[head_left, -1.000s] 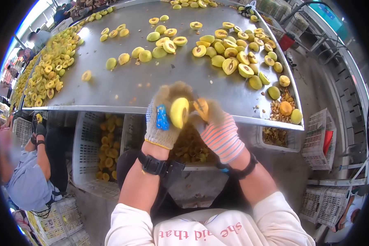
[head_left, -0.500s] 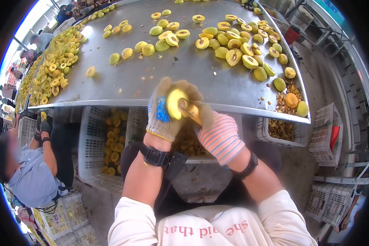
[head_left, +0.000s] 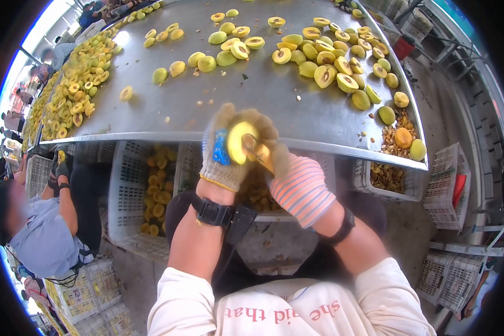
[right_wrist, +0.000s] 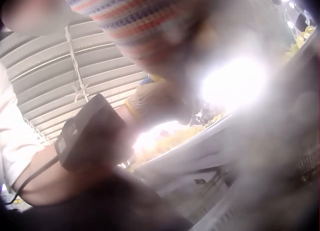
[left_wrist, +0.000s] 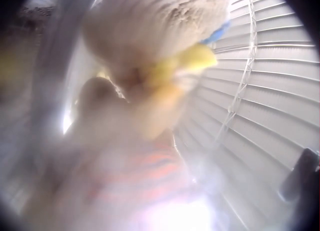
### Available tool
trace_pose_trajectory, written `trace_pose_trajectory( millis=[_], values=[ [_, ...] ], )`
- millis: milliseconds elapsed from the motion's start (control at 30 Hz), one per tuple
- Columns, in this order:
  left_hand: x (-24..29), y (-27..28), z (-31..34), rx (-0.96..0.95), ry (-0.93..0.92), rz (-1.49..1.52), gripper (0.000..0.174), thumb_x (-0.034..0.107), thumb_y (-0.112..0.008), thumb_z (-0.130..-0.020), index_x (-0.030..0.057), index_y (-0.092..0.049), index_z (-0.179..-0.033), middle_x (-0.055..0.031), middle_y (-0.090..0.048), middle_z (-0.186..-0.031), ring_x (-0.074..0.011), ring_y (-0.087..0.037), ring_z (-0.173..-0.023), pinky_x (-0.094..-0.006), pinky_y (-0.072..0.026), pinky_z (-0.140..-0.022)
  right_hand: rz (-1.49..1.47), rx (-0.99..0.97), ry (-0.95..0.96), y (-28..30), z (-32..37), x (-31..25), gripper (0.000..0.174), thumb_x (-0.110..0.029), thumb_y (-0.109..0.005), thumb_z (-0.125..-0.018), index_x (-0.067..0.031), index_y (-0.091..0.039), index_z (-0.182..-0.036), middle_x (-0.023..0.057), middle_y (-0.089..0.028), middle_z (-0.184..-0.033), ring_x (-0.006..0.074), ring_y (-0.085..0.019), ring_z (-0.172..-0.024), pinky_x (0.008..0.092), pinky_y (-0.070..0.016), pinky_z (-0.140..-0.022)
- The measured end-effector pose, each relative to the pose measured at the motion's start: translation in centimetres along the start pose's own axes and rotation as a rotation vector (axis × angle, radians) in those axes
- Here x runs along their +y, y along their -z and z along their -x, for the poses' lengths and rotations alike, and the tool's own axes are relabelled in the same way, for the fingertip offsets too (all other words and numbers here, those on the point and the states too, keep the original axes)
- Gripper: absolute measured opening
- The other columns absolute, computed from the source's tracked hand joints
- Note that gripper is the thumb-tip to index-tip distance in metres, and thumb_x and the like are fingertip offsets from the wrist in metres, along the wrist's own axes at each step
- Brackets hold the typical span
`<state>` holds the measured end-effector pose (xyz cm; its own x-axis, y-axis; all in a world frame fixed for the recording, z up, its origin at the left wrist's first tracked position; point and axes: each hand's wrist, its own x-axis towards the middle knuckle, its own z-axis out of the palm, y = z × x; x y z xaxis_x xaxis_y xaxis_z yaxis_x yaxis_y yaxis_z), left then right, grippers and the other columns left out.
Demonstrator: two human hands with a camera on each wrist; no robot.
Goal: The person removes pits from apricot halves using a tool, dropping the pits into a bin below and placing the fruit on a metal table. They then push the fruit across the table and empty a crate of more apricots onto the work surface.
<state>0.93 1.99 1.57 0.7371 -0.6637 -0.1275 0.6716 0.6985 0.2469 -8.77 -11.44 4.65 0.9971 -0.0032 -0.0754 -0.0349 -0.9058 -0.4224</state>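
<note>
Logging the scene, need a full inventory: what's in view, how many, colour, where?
Metal table: one, grey, ahead
Fruit heap: many, yellow-green, table's left
Loose fruit: dozens, yellow-green, mid to right
Orange fruit: one, orange, near right corner
Fragments: many, brown, same corner
Crates: several, whitish, under table and both sides
Red item: one, red, in right-side crate
Bystanders: several, nearest in grey-blue, left
Held fruit half: one, yellow, left fingers
Slender item: one, tan and dark, blurred, right fingers
Left hand: one, grey glove, blue patch
Right hand: one, striped glove
Wristbands: two, dark
Sleeves: two, cream
</note>
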Motion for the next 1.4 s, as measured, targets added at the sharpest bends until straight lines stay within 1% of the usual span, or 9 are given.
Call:
trace_pose_trajectory(
  millis=[233,333,400,533,633,800,1067,1267,1400],
  values=[
    [0.0,0.2,-0.2,0.119,-0.054,-0.086,0.041,0.034,-0.051,-0.100,-0.0046,-0.061,-0.108,-0.0201,-0.066,-0.101,-0.0347,-0.063,-0.096,-0.0466,-0.0536,-0.088,-0.059,-0.015,0.069,-2.1,-0.5,1.6,0.034,-0.026,-0.063,-0.088,-0.0009,-0.054,-0.110,0.0203,-0.069,-0.082,0.0403,-0.067,-0.081,0.0468,-0.0531,-0.069],
    [-3.2,-0.2,-0.5,0.180,-0.634,-0.669,0.045,0.041,-0.053,-0.100,-0.0024,-0.065,-0.102,-0.0176,-0.069,-0.095,-0.0295,-0.067,-0.086,-0.0411,-0.0567,-0.078,-0.121,-0.068,0.020,-2.8,-1.7,2.8,0.038,-0.031,-0.064,-0.089,-0.0005,-0.056,-0.109,0.0217,-0.069,-0.087,0.0411,-0.067,-0.085,0.0464,-0.0530,-0.071],
    [-3.8,-0.1,-0.3,0.221,-0.763,-0.924,0.046,0.043,-0.054,-0.099,-0.0018,-0.067,-0.101,-0.0161,-0.069,-0.092,-0.0267,-0.069,-0.082,-0.0377,-0.0575,-0.074,-0.230,-0.074,-0.048,-2.5,-1.3,2.1,0.040,-0.034,-0.065,-0.089,-0.0008,-0.057,-0.109,0.0226,-0.069,-0.090,0.0409,-0.066,-0.089,0.0457,-0.0531,-0.074],
    [-2.0,-0.9,1.0,0.239,-0.456,-0.881,0.041,0.037,-0.056,-0.099,-0.0031,-0.066,-0.101,-0.0141,-0.070,-0.090,-0.0226,-0.068,-0.077,-0.0320,-0.0566,-0.070,-0.401,-0.226,-0.010,-3.7,-1.1,1.3,0.044,-0.031,-0.072,-0.084,-0.0001,-0.057,-0.112,0.0207,-0.069,-0.096,0.0424,-0.064,-0.096,0.0425,-0.0525,-0.083],
    [-1.0,-0.5,0.6,0.182,-0.423,-0.989,0.039,0.034,-0.057,-0.099,-0.0037,-0.066,-0.100,-0.0139,-0.070,-0.088,-0.0224,-0.069,-0.075,-0.0321,-0.0567,-0.068,-0.578,-0.065,0.214,-4.1,-0.6,1.8,0.043,-0.026,-0.071,-0.084,0.0011,-0.055,-0.112,0.0167,-0.067,-0.084,0.0345,-0.068,-0.077,0.0401,-0.0550,-0.068],
    [0.6,-1.5,1.1,0.001,-0.239,-1.078,0.021,0.016,-0.064,-0.094,-0.0040,-0.068,-0.099,-0.0105,-0.070,-0.093,-0.0166,-0.066,-0.082,-0.0283,-0.0529,-0.071,-1.087,-0.566,-0.183,1.1,0.3,0.4,0.034,-0.017,-0.068,-0.083,0.0005,-0.054,-0.108,0.0063,-0.057,-0.067,0.0140,-0.054,-0.046,0.0296,-0.0437,-0.039],
    [-0.7,-1.3,1.8,-0.133,-0.589,-1.291,0.032,0.026,-0.065,-0.094,-0.0048,-0.067,-0.100,-0.0135,-0.069,-0.091,-0.0194,-0.066,-0.075,-0.0285,-0.0532,-0.065,-1.408,-0.686,-0.149,1.0,1.4,0.8,0.018,-0.013,-0.066,-0.082,-0.0030,-0.057,-0.093,0.0013,-0.051,-0.057,0.0102,-0.048,-0.040,0.0260,-0.0376,-0.035],
    [-2.0,-1.0,-0.2,0.062,-0.143,-0.450,0.045,0.042,-0.058,-0.096,-0.0024,-0.065,-0.101,-0.0185,-0.068,-0.091,-0.0298,-0.068,-0.073,-0.0396,-0.0576,-0.060,-1.252,-0.448,-0.030,0.3,0.7,0.0,0.020,-0.011,-0.069,-0.079,-0.0045,-0.060,-0.096,0.0008,-0.054,-0.061,0.0101,-0.048,-0.041,0.0264,-0.0375,-0.037],
    [-1.5,0.1,0.2,0.086,-0.114,-0.272,0.050,0.049,-0.053,-0.097,0.0002,-0.065,-0.103,-0.0174,-0.069,-0.095,-0.0319,-0.068,-0.082,-0.0432,-0.0580,-0.069,-1.381,-0.673,-0.022,1.3,0.8,2.2,0.017,-0.011,-0.068,-0.078,-0.0037,-0.056,-0.088,0.0023,-0.054,-0.060,0.0103,-0.048,-0.041,0.0256,-0.0373,-0.038]
  ],
)
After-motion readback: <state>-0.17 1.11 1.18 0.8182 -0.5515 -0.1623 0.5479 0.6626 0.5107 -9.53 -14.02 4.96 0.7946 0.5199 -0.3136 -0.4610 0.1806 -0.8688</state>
